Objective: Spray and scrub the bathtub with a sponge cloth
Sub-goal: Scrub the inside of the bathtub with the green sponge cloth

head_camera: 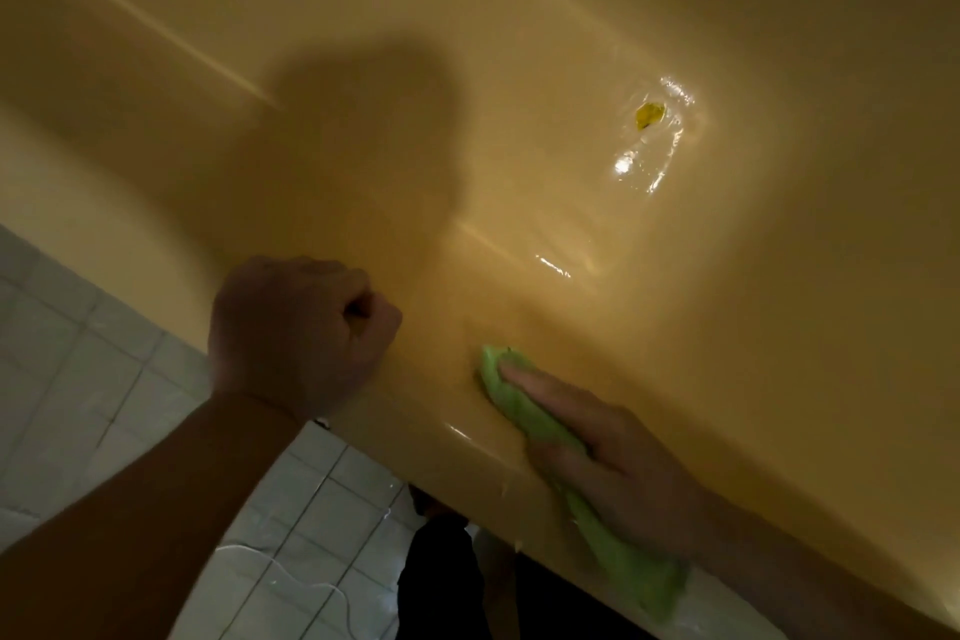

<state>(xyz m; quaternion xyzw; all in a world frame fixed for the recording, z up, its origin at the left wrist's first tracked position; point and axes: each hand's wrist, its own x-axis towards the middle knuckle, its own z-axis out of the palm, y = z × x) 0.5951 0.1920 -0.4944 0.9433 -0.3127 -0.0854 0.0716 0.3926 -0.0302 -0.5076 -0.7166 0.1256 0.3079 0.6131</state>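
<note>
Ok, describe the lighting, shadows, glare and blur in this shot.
Head view: dim, warm light; a big soft-edged shadow falls across the bathtub; bright glare sparkles on the wet patch around the drain; the right hand and green sponge cloth look slightly smeared; the left hand sits in gloom.

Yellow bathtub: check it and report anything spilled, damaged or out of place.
One thing stands out: a small yellow-green scrap lies on the floor of the glossy yellow bathtub, within a glistening wet patch. Whether it is debris or part of the drain is unclear. No damage shows.
</note>
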